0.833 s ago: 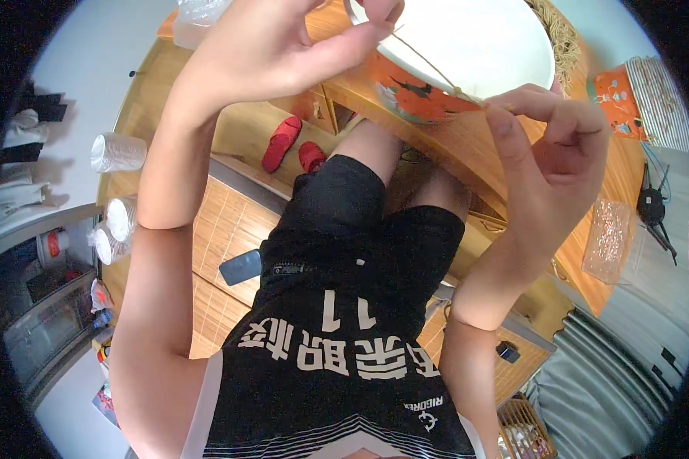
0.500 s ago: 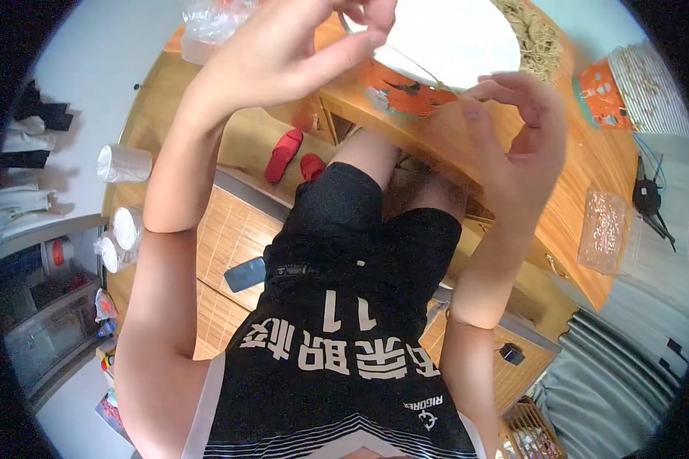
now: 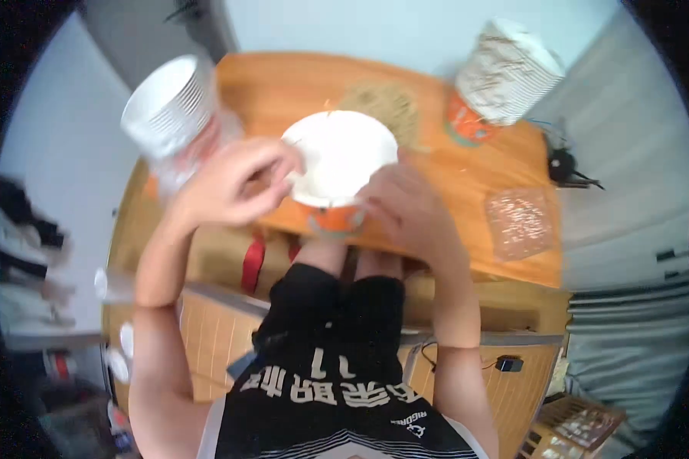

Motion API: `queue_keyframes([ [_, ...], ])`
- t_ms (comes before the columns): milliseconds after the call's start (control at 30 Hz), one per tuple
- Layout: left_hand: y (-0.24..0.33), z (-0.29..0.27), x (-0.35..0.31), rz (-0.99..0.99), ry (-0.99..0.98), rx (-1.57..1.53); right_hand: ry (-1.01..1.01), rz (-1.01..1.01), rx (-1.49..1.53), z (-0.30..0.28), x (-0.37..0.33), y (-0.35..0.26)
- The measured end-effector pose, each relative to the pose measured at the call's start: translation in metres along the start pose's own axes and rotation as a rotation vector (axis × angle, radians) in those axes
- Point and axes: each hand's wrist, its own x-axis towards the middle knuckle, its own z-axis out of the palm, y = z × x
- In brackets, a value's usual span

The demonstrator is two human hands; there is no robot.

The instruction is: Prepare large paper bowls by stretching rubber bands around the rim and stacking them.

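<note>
A paper tub [image 3: 337, 218], white inside with an orange outer wall and a green foot, is at the table's near edge. My left hand [image 3: 241, 183] is at its left rim, thumb and fingers curled toward each other. At the right side of the rim, my right hand [image 3: 406, 203] has its fingertips drawn together. Motion blurs both hands, and what lies between the fingers cannot be made out. Behind the tub lies a pile of thin tan cords [image 3: 386, 107].
A stack of white tubs in clear plastic [image 3: 172, 103] is at the left. Another stack [image 3: 505, 73], with an orange tub [image 3: 467, 122] at its bottom, stands at the back right. A clear plastic packet [image 3: 519, 222] lies on the wooden table [image 3: 452, 222]; a black device [image 3: 563, 164] is beyond it.
The view has shifted to take in more of the table. Both hands are now lower, at the tub's rim. A thin cord stretched between the hands earlier is no longer discernible.
</note>
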Motion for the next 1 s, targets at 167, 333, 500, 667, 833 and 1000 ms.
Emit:
queue_keyframes([
  [167, 0.038, -0.048, 0.088, 0.365, -0.004, 0.295, 0.055, -0.073, -0.106, -0.116, 0.016, -0.015],
  [333, 0.033, -0.069, 0.203, 0.739, 0.376, 0.418, 0.243, -0.193, -0.425, -0.218, 0.068, -0.003],
  [500, 0.023, -0.065, 0.361, 0.705, 0.347, 0.23, 0.267, -0.124, -0.727, -0.302, 0.115, 0.041],
  [667, -0.011, -0.044, 0.446, 0.576, 0.322, 0.213, 0.343, -0.107, -0.658, -0.319, 0.137, 0.122],
  [833, -0.053, -0.024, 0.458, 0.572, 0.347, 0.11, 0.371, -0.002, -0.498, -0.286, 0.13, 0.162],
  [1000, -0.089, 0.018, 0.444, 0.538, 0.272, 0.079, 0.197, 0.241, -0.307, -0.261, 0.113, 0.186],
])
